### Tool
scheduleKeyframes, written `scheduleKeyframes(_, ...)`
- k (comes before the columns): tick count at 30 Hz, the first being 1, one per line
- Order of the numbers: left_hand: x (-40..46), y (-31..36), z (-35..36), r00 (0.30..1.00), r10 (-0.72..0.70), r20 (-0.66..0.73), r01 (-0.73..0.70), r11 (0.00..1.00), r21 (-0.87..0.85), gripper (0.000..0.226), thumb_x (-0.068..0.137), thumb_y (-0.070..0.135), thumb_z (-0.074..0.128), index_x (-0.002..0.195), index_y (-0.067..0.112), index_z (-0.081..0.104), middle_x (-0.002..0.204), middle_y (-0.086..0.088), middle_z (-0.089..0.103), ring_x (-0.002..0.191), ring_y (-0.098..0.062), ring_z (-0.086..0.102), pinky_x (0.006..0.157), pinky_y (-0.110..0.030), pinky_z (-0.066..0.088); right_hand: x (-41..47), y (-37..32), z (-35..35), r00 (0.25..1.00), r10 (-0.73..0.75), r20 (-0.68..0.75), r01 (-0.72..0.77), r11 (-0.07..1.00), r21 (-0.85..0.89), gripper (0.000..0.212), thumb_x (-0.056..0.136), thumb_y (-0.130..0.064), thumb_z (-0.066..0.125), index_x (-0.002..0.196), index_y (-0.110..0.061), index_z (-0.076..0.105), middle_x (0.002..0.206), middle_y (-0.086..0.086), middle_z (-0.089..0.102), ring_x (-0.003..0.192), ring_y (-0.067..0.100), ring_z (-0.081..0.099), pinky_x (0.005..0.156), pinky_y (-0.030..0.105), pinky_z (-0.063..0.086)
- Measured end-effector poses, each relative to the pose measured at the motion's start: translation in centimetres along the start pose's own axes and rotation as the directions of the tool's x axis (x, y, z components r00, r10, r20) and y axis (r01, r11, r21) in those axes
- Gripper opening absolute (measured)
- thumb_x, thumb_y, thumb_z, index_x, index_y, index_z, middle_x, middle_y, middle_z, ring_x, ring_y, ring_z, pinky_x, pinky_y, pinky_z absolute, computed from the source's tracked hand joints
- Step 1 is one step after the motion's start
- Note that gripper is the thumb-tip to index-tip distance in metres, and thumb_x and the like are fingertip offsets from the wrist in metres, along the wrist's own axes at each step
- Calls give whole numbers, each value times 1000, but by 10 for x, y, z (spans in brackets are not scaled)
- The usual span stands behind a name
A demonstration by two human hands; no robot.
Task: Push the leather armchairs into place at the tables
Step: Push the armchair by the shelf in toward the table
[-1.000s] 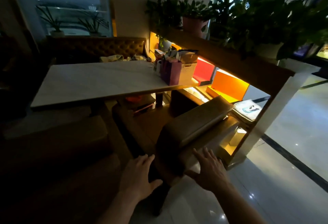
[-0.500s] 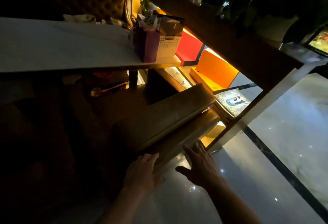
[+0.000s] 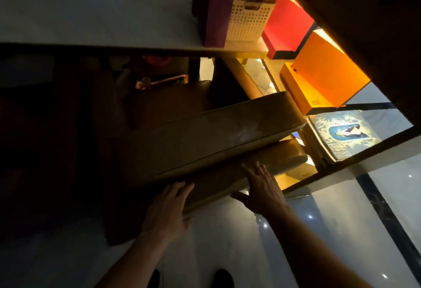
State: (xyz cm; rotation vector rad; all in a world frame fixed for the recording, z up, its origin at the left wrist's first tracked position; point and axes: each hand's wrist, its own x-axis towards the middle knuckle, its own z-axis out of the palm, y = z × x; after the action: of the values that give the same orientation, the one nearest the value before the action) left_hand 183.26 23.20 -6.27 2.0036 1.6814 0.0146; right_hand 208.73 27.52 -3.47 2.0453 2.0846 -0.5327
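Observation:
A brown leather armchair (image 3: 205, 137) stands in front of me with its back towards me and its seat tucked partly under the pale marble table (image 3: 91, 12). My left hand (image 3: 167, 212) lies flat, fingers spread, against the lower back of the armchair. My right hand (image 3: 262, 187) presses flat on the same back panel further right, thumb out. Neither hand grips anything. The chair's left side is lost in shadow.
A lit wooden shelf unit (image 3: 341, 164) stands close on the right, holding a red box (image 3: 287, 28), an orange box (image 3: 323, 75) and a picture book (image 3: 346, 135). A purple bag (image 3: 216, 14) and white basket (image 3: 248, 21) sit on the table's corner. Glossy floor (image 3: 227, 242) lies below.
The view has dropped and moved closer to the table. The armchair has gone further under the table, and both hands have followed it forward, still flat on its back.

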Motion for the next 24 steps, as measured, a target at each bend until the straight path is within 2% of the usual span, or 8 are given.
scheduleKeyframes(6, 13, 18, 27, 976, -205, -77, 209, 977, 43, 91, 82, 69, 55, 154, 40, 7, 158, 9, 19, 142, -18, 24, 113, -40, 29, 62, 47, 11, 969, -240, 57, 242, 969, -43, 112, 73, -67, 72, 157, -36, 5, 167, 7, -3, 152, 34, -6, 121, 61, 8)
scheduleKeyframes(9, 20, 22, 34, 949, -283, -138, 292, 955, 53, 93, 79, 73, 54, 154, 39, 11, 155, 9, 24, 139, -19, 29, 111, -41, 33, 86, 69, 15, 952, -300, 66, 305, 950, -71, 110, 68, -67, 75, 156, -37, 16, 166, 6, 7, 152, 35, -3, 120, 64, 7)
scheduleKeyframes(12, 24, 24, 37, 923, -349, -160, 364, 928, 75, 92, 79, 75, 53, 153, 37, 15, 154, 8, 27, 139, -20, 30, 111, -43, 33, 96, 80, 22, 945, -328, 1, 327, 942, -76, 97, 67, -70, 74, 148, -37, 34, 159, 6, 25, 150, 34, 11, 118, 63, 21)
scheduleKeyframes(14, 26, 24, 40, 914, -375, -156, 388, 920, 63, 88, 81, 72, 53, 154, 36, 17, 155, 9, 24, 140, -20, 26, 110, -44, 33, 98, 86, 31, 941, -337, -29, 335, 940, -61, 101, 68, -74, 70, 151, -39, 26, 162, 5, 21, 151, 33, 12, 116, 61, 25)
scheduleKeyframes(17, 25, 23, 42, 907, -391, -154, 399, 917, 22, 84, 83, 68, 56, 153, 38, 20, 153, 11, 25, 139, -20, 24, 101, -47, 41, 96, 90, 41, 932, -357, -61, 351, 932, -91, 105, 72, -77, 62, 156, -37, 13, 165, 5, 15, 152, 33, 11, 117, 61, 23)
scheduleKeyframes(24, 24, 23, 41, 912, -378, -157, 390, 919, 51, 82, 84, 64, 59, 152, 37, 22, 149, 12, 29, 137, -19, 25, 96, -46, 44, 92, 87, 44, 939, -335, -78, 326, 939, -114, 101, 72, -76, 64, 154, -31, 24, 159, 8, 29, 148, 34, 20, 116, 59, 27)
